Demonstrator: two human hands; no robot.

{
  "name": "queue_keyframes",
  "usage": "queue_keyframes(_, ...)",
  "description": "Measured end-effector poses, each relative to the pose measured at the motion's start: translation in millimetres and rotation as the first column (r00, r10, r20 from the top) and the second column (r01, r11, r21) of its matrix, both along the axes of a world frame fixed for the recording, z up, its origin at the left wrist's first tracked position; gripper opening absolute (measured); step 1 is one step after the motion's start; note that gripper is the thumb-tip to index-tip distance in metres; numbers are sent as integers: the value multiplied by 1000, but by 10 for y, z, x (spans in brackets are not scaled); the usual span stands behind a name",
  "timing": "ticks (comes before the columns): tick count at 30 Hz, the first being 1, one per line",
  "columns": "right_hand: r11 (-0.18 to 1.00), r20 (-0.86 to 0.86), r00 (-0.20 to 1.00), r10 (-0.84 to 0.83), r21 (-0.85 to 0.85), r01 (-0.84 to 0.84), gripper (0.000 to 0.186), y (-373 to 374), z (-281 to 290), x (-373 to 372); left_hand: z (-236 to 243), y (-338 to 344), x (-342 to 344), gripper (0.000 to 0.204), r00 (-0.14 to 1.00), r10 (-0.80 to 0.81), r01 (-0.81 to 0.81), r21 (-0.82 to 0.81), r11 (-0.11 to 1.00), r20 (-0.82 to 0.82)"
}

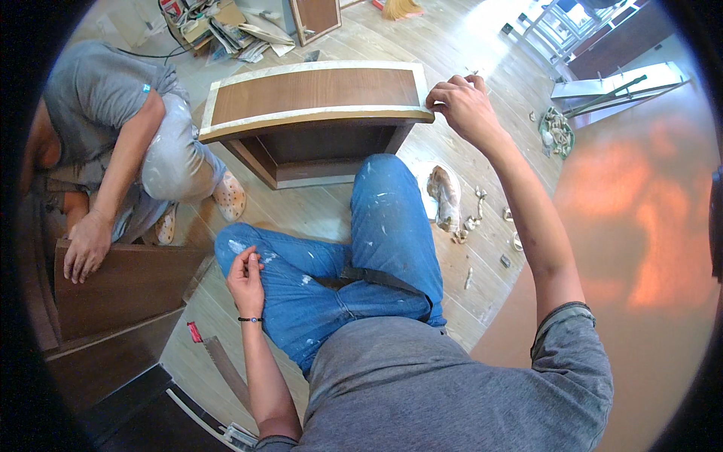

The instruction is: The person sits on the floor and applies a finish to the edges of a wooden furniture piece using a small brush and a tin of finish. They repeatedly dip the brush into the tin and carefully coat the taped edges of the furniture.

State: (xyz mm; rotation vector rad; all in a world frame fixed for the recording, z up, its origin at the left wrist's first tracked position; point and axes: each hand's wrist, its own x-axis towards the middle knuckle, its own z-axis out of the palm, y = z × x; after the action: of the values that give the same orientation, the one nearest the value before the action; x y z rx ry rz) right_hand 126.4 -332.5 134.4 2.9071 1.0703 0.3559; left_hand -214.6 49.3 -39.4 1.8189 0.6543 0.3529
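- Touching the right end of one drawer (pixel 316 92), one right hand (pixel 459 108) is held with its fingers bent and drawn toward the thumb; whether anything is pinched between them cannot be told.
- One left hand (pixel 245 285) is rested by the left knee, its fingers curled near the thumb; whether something small is held cannot be told. One dark bracelet (pixel 251 320) is worn on that wrist.
- The one drawer is set on the floor (pixel 376 41), just beyond the knees of one pair of jeans (pixel 392 218); its hollow is turned toward them, and its brown face is edged with pale tape (pixel 324 68) along four sides.
- One large crumpled wad (pixel 446 197) and at least five smaller scraps (pixel 471 223) are strewn right of the jeans.
- One co-worker is seen at the left; one hand (pixel 86 247) is draped over one brown panel (pixel 128 290), and two speckled clogs (pixel 230 197) are worn.
- One red-ended tool (pixel 222 365) is laid near the left forearm.
- One green basin (pixel 571 134) and one broom (pixel 401 9) are seen farther off.
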Motion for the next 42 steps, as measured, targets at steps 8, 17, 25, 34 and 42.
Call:
queue_keyframes(8,999,32,999,29,13,-29,12,-24,-45,15,-22,-4,11,22,1000,-20,20,28,999,-4)
queue_keyframes(17,1000,25,1000,2,28,-3,13,-27,-120,26,-37,4,29,21,1000,-21,21,22,1000,-5)
queue_keyframes(25,993,-74,994,-85,70,90,15,-88,-74,117,-80,19,37,23,998,-42,40,50,998,36)
queue_keyframes(34,999,-19,999,-49,16,50,14,-32,-74,61,-30,-1,27,21,1000,-10,11,54,998,-16)
queue_keyframes(42,998,19,1000,6,63,-7,13,-64,-135,65,-16,3,44,21,999,-23,25,62,998,-25)
